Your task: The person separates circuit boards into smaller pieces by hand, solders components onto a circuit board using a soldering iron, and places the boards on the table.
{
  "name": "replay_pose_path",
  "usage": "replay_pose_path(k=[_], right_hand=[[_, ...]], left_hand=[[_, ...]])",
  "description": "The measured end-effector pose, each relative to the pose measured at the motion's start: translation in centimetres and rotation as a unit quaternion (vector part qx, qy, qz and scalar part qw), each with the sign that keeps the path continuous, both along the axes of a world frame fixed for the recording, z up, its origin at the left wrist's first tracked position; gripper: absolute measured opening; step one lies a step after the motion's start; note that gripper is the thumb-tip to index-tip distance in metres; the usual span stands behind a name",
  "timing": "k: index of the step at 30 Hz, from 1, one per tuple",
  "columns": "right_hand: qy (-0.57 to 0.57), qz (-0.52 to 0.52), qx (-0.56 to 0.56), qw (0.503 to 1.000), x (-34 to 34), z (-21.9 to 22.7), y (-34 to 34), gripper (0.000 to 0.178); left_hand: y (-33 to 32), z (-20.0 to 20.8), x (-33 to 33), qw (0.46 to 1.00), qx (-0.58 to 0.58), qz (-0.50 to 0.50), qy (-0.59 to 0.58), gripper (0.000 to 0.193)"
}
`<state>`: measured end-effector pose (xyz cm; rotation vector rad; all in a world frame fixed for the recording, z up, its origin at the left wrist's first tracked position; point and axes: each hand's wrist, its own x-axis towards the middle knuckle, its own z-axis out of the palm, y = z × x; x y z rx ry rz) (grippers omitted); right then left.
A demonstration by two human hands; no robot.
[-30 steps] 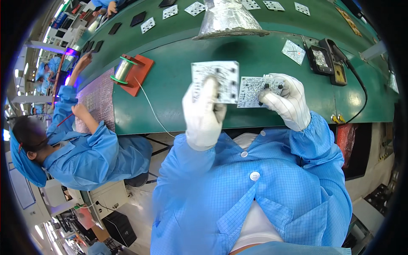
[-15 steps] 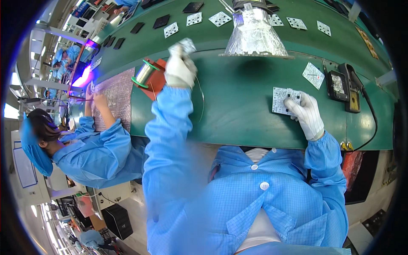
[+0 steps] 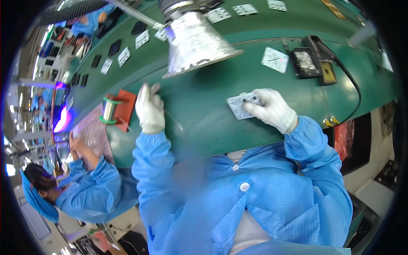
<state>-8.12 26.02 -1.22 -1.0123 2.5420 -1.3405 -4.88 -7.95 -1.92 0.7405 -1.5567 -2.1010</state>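
Pinched between thumb and fingers of white-gloved right hand (image 3: 275, 111): white rectangular circuit board (image 3: 236, 109), over green worktop (image 3: 199, 123), near, right of centre. At left: white-gloved left hand (image 3: 150, 109), with fingers loosely bent; cannot tell whether gripping. Just left of hand: flat red stand (image 3: 125, 109), green-flanged wire spool (image 3: 109, 111). Far centre: silver foil-covered cone (image 3: 193, 46).
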Motion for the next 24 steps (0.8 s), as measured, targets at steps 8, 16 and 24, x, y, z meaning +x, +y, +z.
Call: replay_pose_path(k=[8,16,24], right_hand=[[-0.005,0.005,0.040,0.999,0.1,0.7,1.2,0.018],[0.387,-0.207,0.058,0.897,-1.9,0.0,2.9,0.023],[0.307,-0.064,0.182,0.932,2.2,-0.3,-4.7,0.028]], left_hand=[[4.7,3.1,5.0,0.934,-0.278,-0.193,-0.116,0.037],[7.3,3.0,9.5,0.896,-0.337,-0.251,-0.146,0.034],[2.9,2.7,14.5,0.936,-0.314,-0.103,-0.118,0.035]])
